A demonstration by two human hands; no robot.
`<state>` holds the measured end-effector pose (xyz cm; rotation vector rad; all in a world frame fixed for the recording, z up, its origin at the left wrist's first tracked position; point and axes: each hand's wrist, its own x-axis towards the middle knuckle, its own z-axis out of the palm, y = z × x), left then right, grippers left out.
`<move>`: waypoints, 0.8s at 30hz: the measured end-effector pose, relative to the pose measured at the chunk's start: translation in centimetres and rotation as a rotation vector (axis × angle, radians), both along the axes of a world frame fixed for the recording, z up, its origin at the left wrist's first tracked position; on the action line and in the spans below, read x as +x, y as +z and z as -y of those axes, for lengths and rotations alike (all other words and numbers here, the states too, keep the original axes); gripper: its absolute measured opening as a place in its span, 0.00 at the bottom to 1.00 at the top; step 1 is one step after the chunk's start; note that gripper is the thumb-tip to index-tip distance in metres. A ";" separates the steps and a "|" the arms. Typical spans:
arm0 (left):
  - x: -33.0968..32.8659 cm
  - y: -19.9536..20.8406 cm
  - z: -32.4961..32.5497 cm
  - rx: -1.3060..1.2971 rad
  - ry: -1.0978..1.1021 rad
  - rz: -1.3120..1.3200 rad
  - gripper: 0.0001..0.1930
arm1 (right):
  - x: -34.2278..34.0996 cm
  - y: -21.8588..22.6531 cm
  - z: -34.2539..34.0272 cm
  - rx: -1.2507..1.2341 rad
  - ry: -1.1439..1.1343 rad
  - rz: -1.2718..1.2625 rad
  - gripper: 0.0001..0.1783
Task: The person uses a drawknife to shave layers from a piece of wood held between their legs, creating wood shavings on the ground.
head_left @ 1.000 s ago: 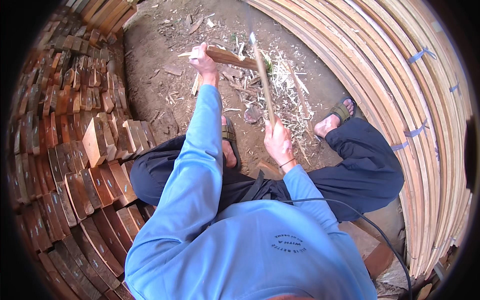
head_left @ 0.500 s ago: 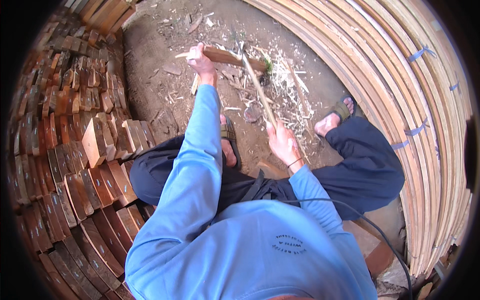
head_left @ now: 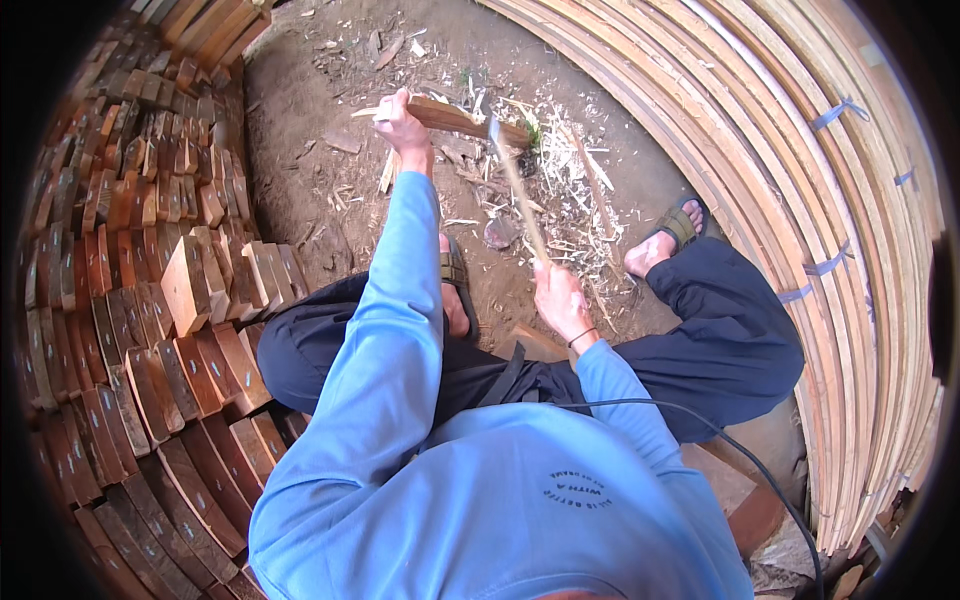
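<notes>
My left hand is wrapped around a piece of wood. The wood is brown on top, and a pale, thin end sticks out to the left of my fist. Its right part lies low over the wood chips. My right hand grips the lower end of a wooden-handled chopping tool. The slim handle slants up and away from my fist. At its far end, a narrow metal head sits at the right part of the wood. The exact kind of head is blurred.
Pale chips and splinters cover the dirt ground around the wood. Stacked brown boards rise on my left. Long planks tied with blue strips curve along the right. My sandalled feet flank the work; a black cable crosses my lap.
The tool's metal head has come down onto the right part of the wood, and its handle has swung slightly. My left hand and the wood stay nearly in place.
</notes>
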<state>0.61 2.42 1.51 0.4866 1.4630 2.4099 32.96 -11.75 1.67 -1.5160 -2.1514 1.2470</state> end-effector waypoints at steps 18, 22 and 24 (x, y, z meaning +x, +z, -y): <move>0.1 0.6 0.6 -0.074 -0.011 -0.034 0.07 | -1.0 5.5 -1.1 -0.006 -0.110 -0.106 0.22; -0.3 -0.3 0.2 -0.013 -0.003 -0.008 0.08 | 0.1 -1.2 -0.5 -0.027 0.020 0.048 0.22; -1.5 -0.9 0.8 -0.029 0.015 -0.048 0.08 | -0.6 2.7 -1.2 0.010 -0.029 -0.019 0.22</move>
